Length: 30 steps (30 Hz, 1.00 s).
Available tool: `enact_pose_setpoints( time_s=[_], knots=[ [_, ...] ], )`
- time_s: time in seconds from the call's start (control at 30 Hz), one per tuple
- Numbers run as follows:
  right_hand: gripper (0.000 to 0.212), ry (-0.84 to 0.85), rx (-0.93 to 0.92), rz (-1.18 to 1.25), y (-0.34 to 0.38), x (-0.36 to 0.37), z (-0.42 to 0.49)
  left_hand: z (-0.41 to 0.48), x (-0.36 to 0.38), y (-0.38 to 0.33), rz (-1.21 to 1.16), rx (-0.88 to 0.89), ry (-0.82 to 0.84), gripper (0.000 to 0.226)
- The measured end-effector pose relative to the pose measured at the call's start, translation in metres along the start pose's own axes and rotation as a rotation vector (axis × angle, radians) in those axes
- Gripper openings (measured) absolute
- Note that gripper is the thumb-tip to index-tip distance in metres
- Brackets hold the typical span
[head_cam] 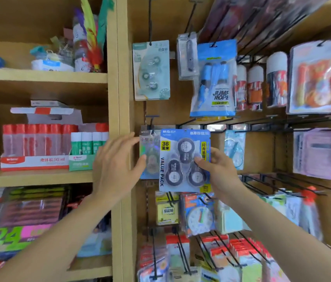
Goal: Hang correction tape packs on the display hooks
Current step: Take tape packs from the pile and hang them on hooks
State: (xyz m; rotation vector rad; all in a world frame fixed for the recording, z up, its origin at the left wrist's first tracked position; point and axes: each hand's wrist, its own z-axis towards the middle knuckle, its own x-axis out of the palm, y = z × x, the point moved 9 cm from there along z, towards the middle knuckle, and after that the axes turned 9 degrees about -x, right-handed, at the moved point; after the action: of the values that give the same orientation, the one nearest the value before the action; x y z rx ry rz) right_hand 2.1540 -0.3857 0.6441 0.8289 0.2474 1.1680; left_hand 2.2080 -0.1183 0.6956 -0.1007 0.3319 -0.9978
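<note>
Blue card-and-blister correction tape pack [183, 159] sits against the black wire hooks [187, 121], right hand [219, 169] pinching its right edge, left hand [116, 161] flat-fingered beside it. Looks light, stiff, slick: grip the card margin.

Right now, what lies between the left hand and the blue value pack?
Head view: a smaller tape pack, touched by the left hand, beside the blue value pack.
</note>
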Motion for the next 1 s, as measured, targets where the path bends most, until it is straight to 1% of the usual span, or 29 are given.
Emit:
enact_pose_setpoints(
  time_s=[0.1,0.17,0.27,0.33,0.47,0.77,1.0],
  knots=[
    [0.027,-0.038,-0.016,-0.041,-0.005,-0.013,0.014,0.016,0.010,0.002,0.192,0.102,-0.020,0.062],
    [0.026,-0.077,-0.024,-0.046,-0.007,-0.021,0.022,0.024,0.019,0.005,0.299,0.140,-0.010,0.071],
    [0.028,-0.114,-0.042,-0.066,-0.009,-0.028,0.031,0.034,0.032,0.016,0.397,0.106,0.018,0.082],
    [0.028,-0.110,-0.059,-0.092,-0.009,-0.028,0.036,0.035,0.038,0.021,0.437,0.114,0.017,0.086],
    [0.029,-0.077,-0.064,-0.115,-0.017,-0.028,0.040,0.030,0.043,0.024,0.414,0.137,-0.015,0.089],
    [0.030,-0.111,-0.059,-0.081,-0.023,-0.033,0.040,0.027,0.040,0.028,0.374,0.152,-0.079,0.083],
    [0.031,-0.105,-0.054,-0.054,-0.017,-0.036,0.043,0.025,0.039,0.029,0.334,0.157,-0.103,0.080]
  ],
)
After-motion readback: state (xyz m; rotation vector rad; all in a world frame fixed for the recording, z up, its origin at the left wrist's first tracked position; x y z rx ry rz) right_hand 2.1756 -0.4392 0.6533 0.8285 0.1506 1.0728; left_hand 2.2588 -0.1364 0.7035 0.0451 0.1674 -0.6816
